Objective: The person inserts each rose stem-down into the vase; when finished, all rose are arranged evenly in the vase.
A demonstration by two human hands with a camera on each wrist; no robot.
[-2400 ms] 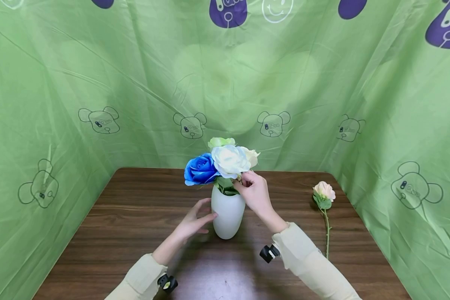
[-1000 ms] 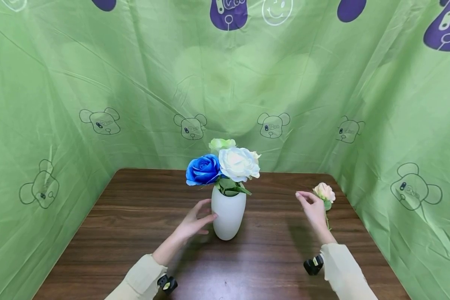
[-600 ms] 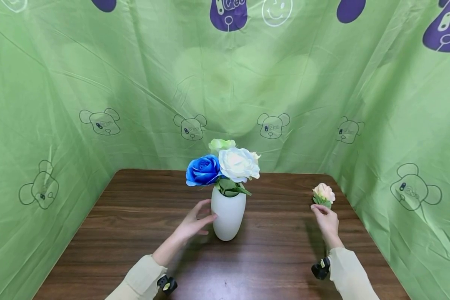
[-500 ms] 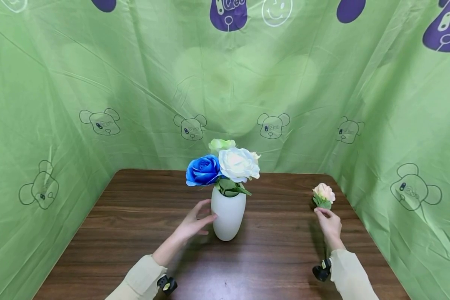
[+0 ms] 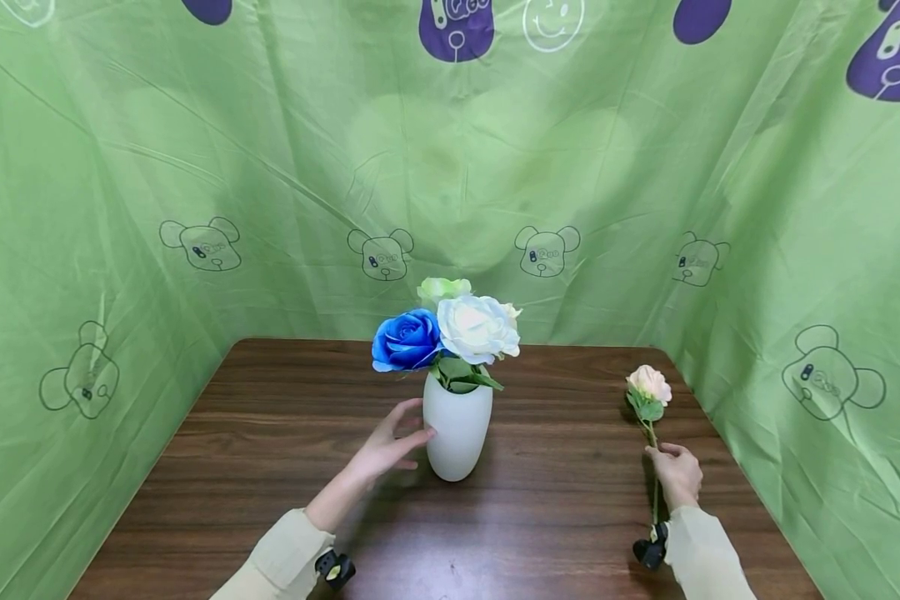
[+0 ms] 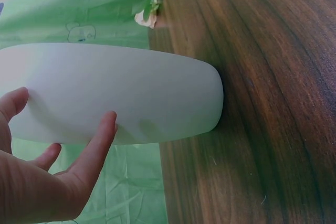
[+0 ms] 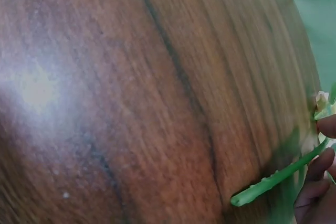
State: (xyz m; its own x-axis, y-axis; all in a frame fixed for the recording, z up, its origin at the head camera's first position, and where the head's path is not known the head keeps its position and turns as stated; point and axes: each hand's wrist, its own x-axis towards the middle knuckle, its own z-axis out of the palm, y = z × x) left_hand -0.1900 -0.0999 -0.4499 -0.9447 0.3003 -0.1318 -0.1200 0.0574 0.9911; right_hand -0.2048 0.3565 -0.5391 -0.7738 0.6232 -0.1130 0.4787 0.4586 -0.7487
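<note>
At the table's middle stands a white vase [image 5: 461,433] with artificial flowers in it: a blue rose [image 5: 405,340], a large bluish-white rose [image 5: 478,327], a light green bloom [image 5: 444,288] and a cream one mostly hidden behind. My left hand [image 5: 382,448] rests spread fingers against the vase's left side. In the left wrist view those fingers lie relaxed along the white wall. On the right, my right hand [image 5: 677,475] pinches the stem of a pale pink rose [image 5: 649,385], its bloom pointing away from me. The green stem [image 7: 270,181] runs between thumb and fingers in the right wrist view.
A dark wood-grain table [image 5: 285,433] bears everything. Green cloth [image 5: 292,167] with printed bear faces hangs close behind it and on both sides. Black wrist cameras sit at both sleeves.
My right hand has left the bluish-white rose in the vase, moved right to the pale pink rose, slid down toward me and pinched its stem. The left hand has stayed at the vase.
</note>
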